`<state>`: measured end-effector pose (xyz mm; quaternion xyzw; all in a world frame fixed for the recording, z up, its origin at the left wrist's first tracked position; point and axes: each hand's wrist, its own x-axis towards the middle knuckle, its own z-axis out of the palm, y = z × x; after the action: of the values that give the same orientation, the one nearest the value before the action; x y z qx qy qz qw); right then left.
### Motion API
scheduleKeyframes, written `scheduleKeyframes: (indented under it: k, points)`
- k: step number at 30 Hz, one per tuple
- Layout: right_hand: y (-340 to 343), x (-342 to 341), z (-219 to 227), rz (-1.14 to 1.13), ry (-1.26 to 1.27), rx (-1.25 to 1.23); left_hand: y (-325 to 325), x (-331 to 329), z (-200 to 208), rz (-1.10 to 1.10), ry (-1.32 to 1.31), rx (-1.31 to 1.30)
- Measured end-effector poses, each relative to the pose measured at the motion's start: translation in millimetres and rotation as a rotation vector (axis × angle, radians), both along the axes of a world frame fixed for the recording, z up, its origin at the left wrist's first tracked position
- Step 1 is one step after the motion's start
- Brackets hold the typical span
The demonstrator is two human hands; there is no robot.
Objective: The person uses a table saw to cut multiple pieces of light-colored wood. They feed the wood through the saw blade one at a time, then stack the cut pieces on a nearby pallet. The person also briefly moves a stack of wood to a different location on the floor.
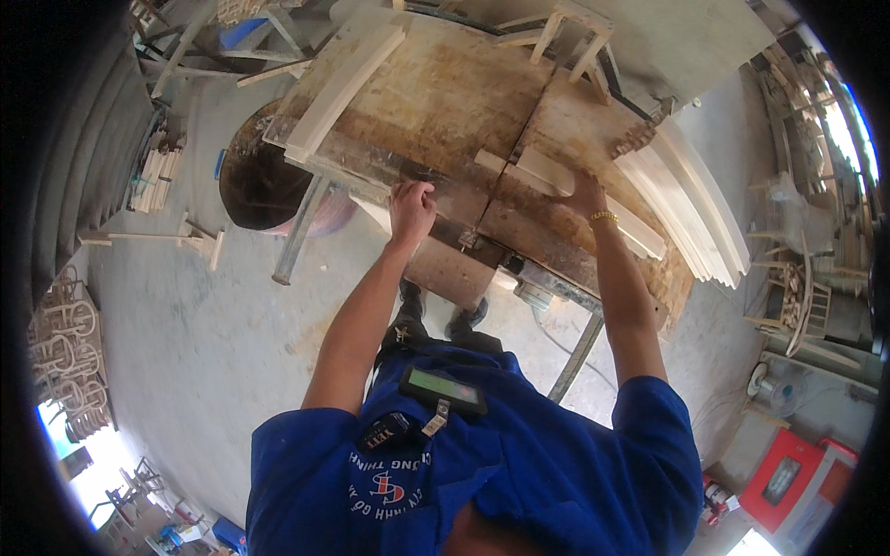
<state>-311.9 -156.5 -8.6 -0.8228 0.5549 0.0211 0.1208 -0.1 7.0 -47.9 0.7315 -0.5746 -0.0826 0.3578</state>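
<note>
My right hand [582,196], with a gold-coloured bracelet at the wrist, grips a pale wooden strip [638,232] lying on the worktable. The thumb lies on one side of it and the fingers reach toward the other. A pale wooden length [542,170] shows left of that hand, running up to a dark narrow slot in the tabletop; whether it is the same piece I cannot tell. My left hand [413,211] is curled closed at the worktable's [436,88] near edge, left of the slot. Its palm is hidden, so anything inside cannot be made out.
Several long pale boards [691,199] lie along the table's right side. Another long piece [343,93] lies at its left. A large round bin [264,176] stands left of the table. A wooden frame [575,42] stands beyond the far edge. A motor [533,295] hangs beneath.
</note>
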Motion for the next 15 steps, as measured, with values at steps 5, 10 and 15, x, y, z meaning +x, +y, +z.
scheduleKeyframes:
  k: [5,10,15]
  points:
    - [-6.2,-11.7,-6.9,0.020,-0.010,-0.025,-3.7,-4.6,0.9,-0.020,-0.013,-0.049]
    - [-1.8,-6.5,-8.3,-0.003,0.022,-0.038,1.6,-0.4,-2.6,-0.016,-0.034,-0.020]
    - [-5.4,-28.3,-3.3,0.091,-0.165,0.027,-1.7,-2.6,-0.7,-0.052,-0.002,-0.052]
